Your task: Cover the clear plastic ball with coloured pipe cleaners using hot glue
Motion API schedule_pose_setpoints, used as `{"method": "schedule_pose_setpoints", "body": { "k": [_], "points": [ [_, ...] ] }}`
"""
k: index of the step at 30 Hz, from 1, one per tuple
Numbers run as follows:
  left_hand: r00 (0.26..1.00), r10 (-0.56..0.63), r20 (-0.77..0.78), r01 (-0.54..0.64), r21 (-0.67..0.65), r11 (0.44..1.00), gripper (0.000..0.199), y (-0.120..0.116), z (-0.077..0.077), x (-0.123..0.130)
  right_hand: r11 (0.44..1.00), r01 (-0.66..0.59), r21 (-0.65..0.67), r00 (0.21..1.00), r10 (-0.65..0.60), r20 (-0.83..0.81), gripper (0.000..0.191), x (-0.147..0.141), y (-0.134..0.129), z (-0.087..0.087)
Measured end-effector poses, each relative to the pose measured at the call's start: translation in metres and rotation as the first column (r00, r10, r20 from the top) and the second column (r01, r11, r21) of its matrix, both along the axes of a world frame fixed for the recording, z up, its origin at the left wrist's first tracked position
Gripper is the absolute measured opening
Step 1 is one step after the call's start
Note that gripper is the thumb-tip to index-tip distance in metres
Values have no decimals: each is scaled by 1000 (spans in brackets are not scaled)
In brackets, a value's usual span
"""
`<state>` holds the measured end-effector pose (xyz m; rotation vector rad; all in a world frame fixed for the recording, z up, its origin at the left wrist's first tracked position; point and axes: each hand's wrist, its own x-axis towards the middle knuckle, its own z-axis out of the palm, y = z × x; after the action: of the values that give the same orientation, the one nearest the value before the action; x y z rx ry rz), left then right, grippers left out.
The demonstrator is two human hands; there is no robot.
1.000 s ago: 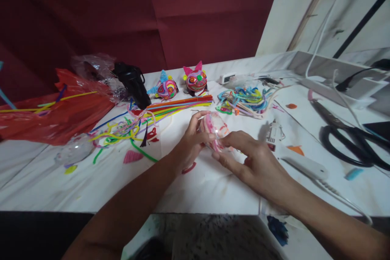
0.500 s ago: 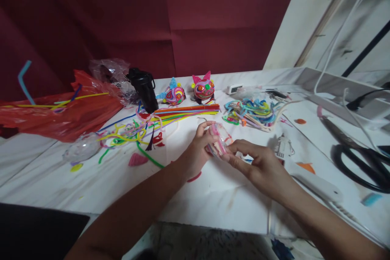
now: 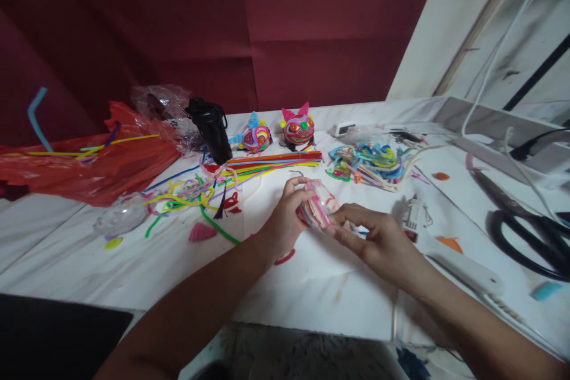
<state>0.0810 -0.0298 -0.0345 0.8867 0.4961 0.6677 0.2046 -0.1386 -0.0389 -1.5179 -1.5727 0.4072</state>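
Between my hands, above the white tabletop, is a small clear, rounded piece with pink and pale strips along its side. My left hand grips it from the left, thumb across its near side. From the right, my right hand pinches its lower right edge between thumb and fingers. A dark red curved strip lies on the table just below my left hand. Behind stand a pink-eared decorated head and a colourful fish-like figure.
Bundled coloured pipe cleaners lie behind my hands, beside a black bottle. A red plastic bag is on the left. At right are large scissors, a glue gun and a tangled coloured pile.
The clear piece has tilted slightly, and my left thumb has shifted over its pink edge. Both hands remain on it.
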Motion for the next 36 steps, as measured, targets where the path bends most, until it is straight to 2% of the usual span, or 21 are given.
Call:
{"method": "schedule_pose_setpoints", "body": {
  "k": [11, 16, 20, 24, 29, 32, 36],
  "points": [
    [1000, 23, -19, -24, -102, 995, 33, 8, -2, 0, 992, 110, 66, 992, -106, -69, 16, 0, 1, -9],
    [1000, 19, -10, -20, -160, 987, 34, 10, -3, 0, 983, 158, 90, 983, -148, -112, 24, 1, -2, -11],
    [999, 32, -7, -33, -159, 987, 34, 11, -3, 0, 980, 174, 97, 979, -162, -125, 29, 0, -4, -10],
    [999, 47, -5, -48, -152, 987, 36, 11, -3, 1, 976, 173, 134, 980, -157, -121, 25, -2, -6, -9],
    [998, 59, -14, -60, -145, 988, 35, 11, -2, 0, 965, 182, 188, 983, -171, -72, 14, -4, -6, -12],
    [998, 52, -29, -56, -129, 990, 36, 10, -2, 0, 943, 132, 307, 989, -145, 21, 6, -4, -4, -14],
    [998, 47, -32, -51, -139, 989, 35, 10, -2, -1, 885, 112, 453, 952, -226, 207, 10, -7, -3, -16]
  ]
}}
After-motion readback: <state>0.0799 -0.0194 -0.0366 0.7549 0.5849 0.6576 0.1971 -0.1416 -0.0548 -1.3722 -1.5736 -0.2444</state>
